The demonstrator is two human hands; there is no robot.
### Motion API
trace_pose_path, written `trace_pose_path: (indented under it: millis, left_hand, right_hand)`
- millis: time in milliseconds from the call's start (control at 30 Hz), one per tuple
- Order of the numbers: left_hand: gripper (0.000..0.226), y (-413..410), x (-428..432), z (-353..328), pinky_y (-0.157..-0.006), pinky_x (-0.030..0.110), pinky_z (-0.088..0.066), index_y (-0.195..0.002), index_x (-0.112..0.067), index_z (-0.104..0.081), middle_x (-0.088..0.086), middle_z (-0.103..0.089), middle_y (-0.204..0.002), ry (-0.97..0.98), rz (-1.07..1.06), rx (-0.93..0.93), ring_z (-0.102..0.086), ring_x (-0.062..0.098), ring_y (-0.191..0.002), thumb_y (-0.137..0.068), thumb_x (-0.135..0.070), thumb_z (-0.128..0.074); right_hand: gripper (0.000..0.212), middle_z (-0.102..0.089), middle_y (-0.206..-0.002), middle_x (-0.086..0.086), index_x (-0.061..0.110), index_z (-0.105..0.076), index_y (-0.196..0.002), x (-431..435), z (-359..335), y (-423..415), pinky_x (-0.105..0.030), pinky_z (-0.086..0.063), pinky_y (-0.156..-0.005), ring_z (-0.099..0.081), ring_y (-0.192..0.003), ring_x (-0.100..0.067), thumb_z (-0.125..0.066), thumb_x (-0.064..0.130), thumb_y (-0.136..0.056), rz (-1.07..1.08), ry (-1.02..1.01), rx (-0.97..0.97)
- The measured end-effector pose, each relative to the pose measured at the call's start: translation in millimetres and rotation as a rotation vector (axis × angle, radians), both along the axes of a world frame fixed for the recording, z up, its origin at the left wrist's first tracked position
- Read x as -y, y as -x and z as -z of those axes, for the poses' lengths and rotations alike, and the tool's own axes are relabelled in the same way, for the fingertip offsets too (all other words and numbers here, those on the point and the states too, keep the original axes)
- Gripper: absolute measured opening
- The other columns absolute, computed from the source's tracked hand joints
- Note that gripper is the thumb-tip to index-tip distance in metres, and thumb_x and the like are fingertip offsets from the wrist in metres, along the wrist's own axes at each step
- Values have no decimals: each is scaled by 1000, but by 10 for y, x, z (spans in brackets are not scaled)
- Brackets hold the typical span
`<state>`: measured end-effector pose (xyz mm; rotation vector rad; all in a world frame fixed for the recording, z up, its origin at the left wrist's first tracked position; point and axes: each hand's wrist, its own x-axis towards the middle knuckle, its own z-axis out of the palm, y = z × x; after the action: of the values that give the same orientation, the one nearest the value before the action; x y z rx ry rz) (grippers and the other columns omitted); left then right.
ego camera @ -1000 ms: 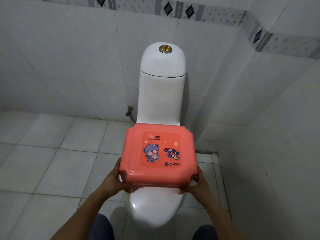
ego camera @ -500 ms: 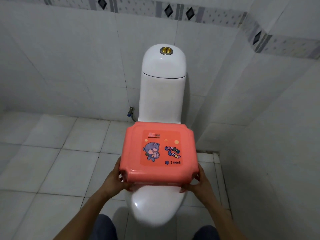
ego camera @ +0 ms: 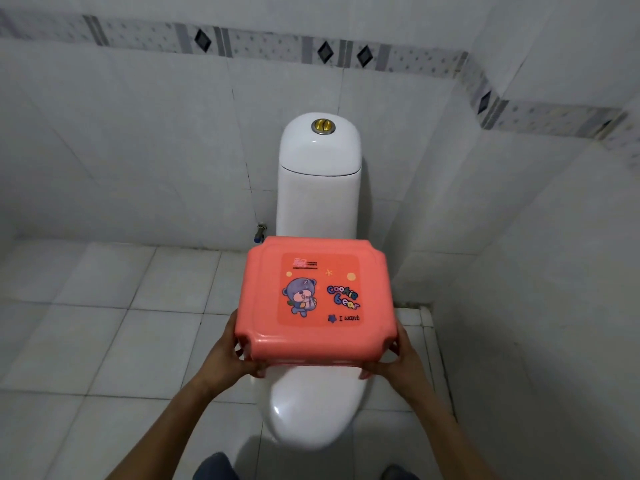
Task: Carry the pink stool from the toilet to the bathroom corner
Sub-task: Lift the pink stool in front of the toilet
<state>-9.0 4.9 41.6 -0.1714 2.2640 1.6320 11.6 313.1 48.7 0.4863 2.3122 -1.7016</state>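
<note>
Pink stool [ego camera: 317, 299] gripped between left hand [ego camera: 227, 355], right hand [ego camera: 398, 358].

Ahead of you at twelve o'clock stands a back wall [ego camera: 138, 150] of large pale tiles, crossed near its top by a speckled grey border strip [ego camera: 263, 46] set with small black diamonds [ego camera: 325, 51]. You see that strip turn onto the side wall [ego camera: 554, 271] at two o'clock and run on toward three. Low on the back wall, just above the floor and a little to eleven o'clock of centre, a small metal water valve [ego camera: 259, 233] with a blue tip sticks out. From nine round to seven o'clock you have white square floor tiles [ego camera: 104, 341] with grey grout. At four o'clock a narrow tiled edging [ego camera: 426, 317] lines the foot of the side wall, with dark grime along its joint
</note>
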Motion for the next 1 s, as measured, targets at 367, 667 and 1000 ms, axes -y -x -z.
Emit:
trace_pose_path:
  millis: [367, 667, 1000]
  left_hand:
    - [110, -72, 69, -440, -82, 18, -49, -130, -45, -17, -17, -50, -116, -34, -26, -12, -49, 14, -112, -45, -22, -83]
    - [101, -107, 137, -719, -76, 13, -46, -123, -48, -22, -21, -48, -114, -70, -63, -49, -50, 7, -107, -47, -21, -82]
    - [109, -52, 240, -1023, -89, 28, -46, -130, -42, -21, -16, -50, -115, -68, -33, -85, -50, 16, -113, -39, -38, -80]
  right_hand:
    - [98, -56, -121, -11, 20, -32, -138, 46, -475, -19, -7, -47, -52, -60, -95, -4, -78, -9, -57, -46, 28, -6]
    - [100, -58, -113, -9, 15, -31, -138, 108, -872, 64, -7, -46, -50, -62, -83, -4, -76, -16, -54, -98, 28, -56]
    - [104, -55, -102, 7, 13, -32, -136, 267, -1280, 11, -1, -44, -56, -59, -78, 18, -83, 4, -46, -54, 111, -108]
